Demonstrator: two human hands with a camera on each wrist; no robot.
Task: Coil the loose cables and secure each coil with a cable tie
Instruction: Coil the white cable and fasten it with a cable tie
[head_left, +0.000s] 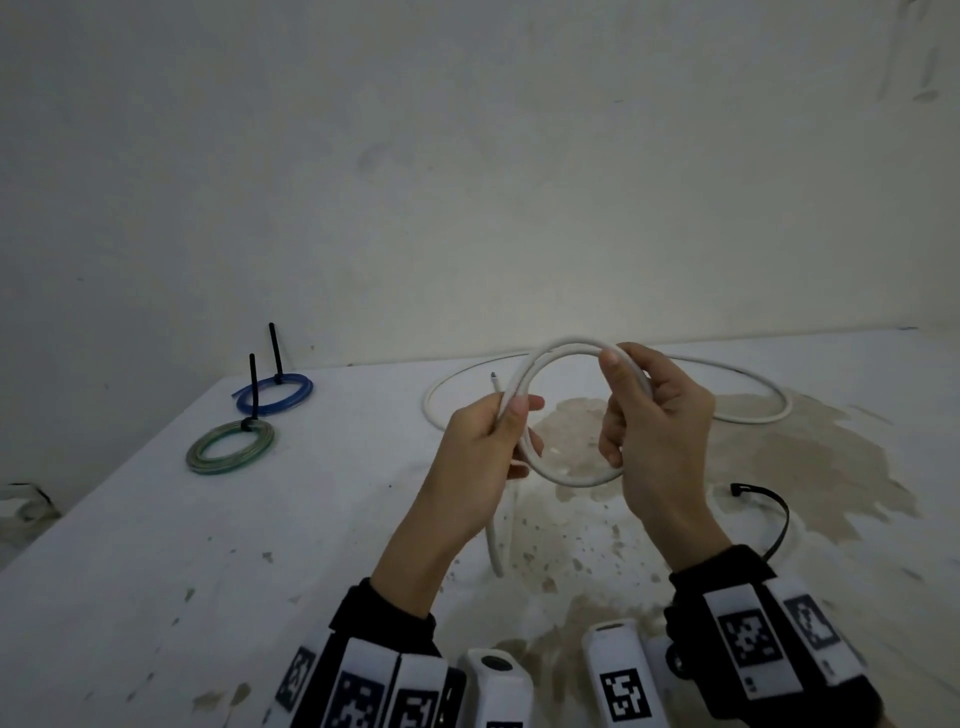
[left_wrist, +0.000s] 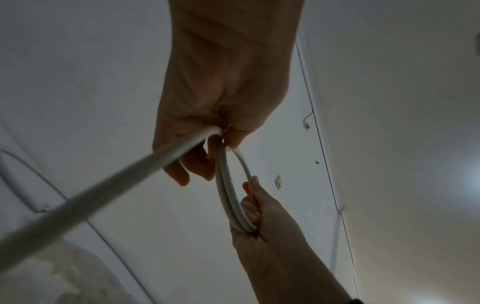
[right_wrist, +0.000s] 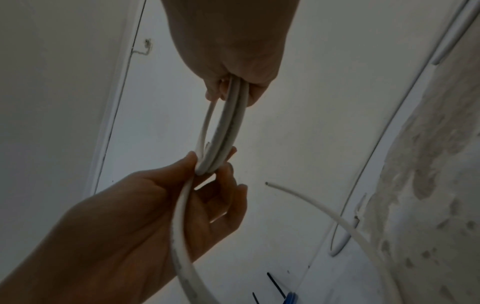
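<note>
Both hands hold a small coil of white cable (head_left: 563, 358) upright above the table. My left hand (head_left: 498, 441) pinches the coil's left side between thumb and fingers. My right hand (head_left: 649, 415) grips the coil's right side, fingers curled round the strands. In the left wrist view the coil (left_wrist: 228, 191) runs between my left hand (left_wrist: 221, 135) and right hand (left_wrist: 253, 207). In the right wrist view the coil (right_wrist: 226, 123) shows two or three turns. The cable's loose length (head_left: 748, 410) trails in a wide arc over the table behind; a free end (head_left: 493, 375) pokes up.
A blue coil (head_left: 275, 395) and a green coil (head_left: 231, 447), each with a black tie standing up, lie at the table's (head_left: 156, 545) far left. A loose black cable tie (head_left: 769, 514) lies right of my right wrist. Brown stains mark the tabletop.
</note>
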